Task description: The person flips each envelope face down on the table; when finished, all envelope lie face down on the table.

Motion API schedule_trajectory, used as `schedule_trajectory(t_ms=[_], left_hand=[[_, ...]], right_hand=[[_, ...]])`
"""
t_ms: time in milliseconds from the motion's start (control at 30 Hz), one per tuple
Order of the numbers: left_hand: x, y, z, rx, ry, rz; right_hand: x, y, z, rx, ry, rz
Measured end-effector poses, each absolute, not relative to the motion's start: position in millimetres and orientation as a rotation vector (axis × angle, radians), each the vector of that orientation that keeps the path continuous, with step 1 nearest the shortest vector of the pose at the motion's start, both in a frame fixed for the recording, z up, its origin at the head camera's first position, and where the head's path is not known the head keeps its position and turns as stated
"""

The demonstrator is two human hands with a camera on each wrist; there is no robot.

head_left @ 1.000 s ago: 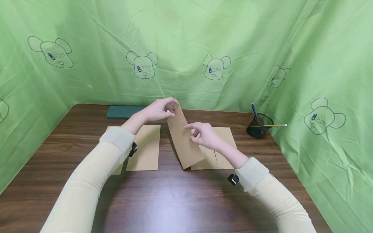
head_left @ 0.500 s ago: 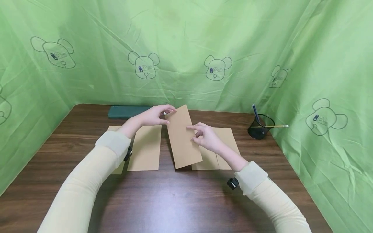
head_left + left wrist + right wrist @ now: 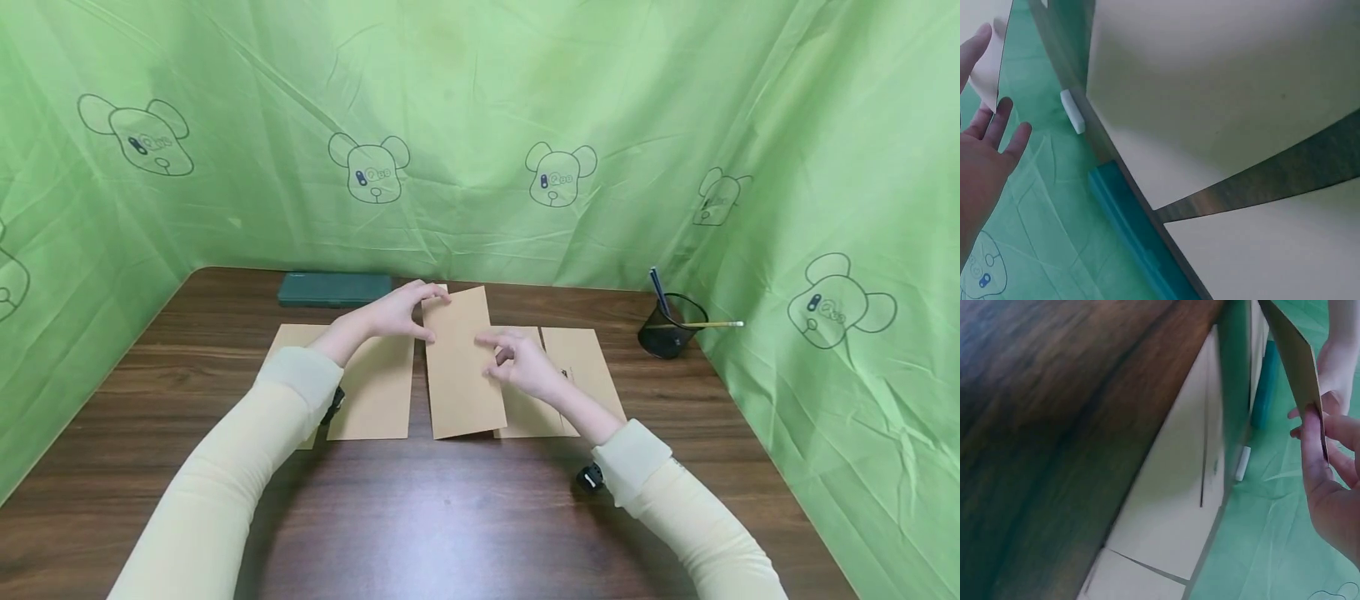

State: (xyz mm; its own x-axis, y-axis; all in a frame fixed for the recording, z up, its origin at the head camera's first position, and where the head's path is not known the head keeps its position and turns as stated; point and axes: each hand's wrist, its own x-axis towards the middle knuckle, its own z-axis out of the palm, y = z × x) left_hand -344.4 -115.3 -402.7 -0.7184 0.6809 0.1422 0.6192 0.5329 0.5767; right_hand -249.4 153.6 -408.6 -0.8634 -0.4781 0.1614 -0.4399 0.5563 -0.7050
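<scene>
A tan card (image 3: 465,375) is held up at a tilt over the middle of the table, its front face toward me. My left hand (image 3: 401,312) is at its upper left edge, thumb and fingers spread along it; in the left wrist view that hand (image 3: 988,150) has a card corner between thumb and fingers. My right hand (image 3: 525,362) pinches the right edge between thumb and fingers, seen also in the right wrist view around the card (image 3: 1297,369). Behind it lie two tan cards on the right, the inner card (image 3: 525,408) partly covered and the outer card (image 3: 588,367) bearing a small dark mark.
On the left lie two more tan cards, one card (image 3: 375,387) beside another card (image 3: 288,335) partly under my arm. A dark green case (image 3: 330,289) and a small white block (image 3: 1072,112) lie at the back edge. A black mesh cup (image 3: 663,337) with pens stands at the back right.
The held card has turned more upright, its lower end shifting left and its top coming down. Both hands have moved slightly lower with it, and more of the right-hand cards shows.
</scene>
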Motion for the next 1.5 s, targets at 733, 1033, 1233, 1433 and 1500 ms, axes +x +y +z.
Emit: schedule_trajectory(t_ms=[733, 1033, 1233, 1433, 1500], left_hand=[[-350, -105, -434, 0.976, 2.734, 0.661], [-354, -108, -448, 0.962, 2.712, 0.602], [-351, -111, -451, 0.979, 2.701, 0.599], [-347, -112, -451, 0.977, 2.693, 0.606], [-346, -113, -451, 0.967, 2.690, 0.608]], right_hand=[[-258, 153, -436, -0.957, 2.848, -0.475], [-263, 151, -440, -0.951, 2.790, -0.359], [-261, 150, -438, -0.977, 2.747, -0.336], [-263, 153, -440, -1.003, 2.743, -0.365], [-264, 154, -441, -1.015, 2.747, -0.370]])
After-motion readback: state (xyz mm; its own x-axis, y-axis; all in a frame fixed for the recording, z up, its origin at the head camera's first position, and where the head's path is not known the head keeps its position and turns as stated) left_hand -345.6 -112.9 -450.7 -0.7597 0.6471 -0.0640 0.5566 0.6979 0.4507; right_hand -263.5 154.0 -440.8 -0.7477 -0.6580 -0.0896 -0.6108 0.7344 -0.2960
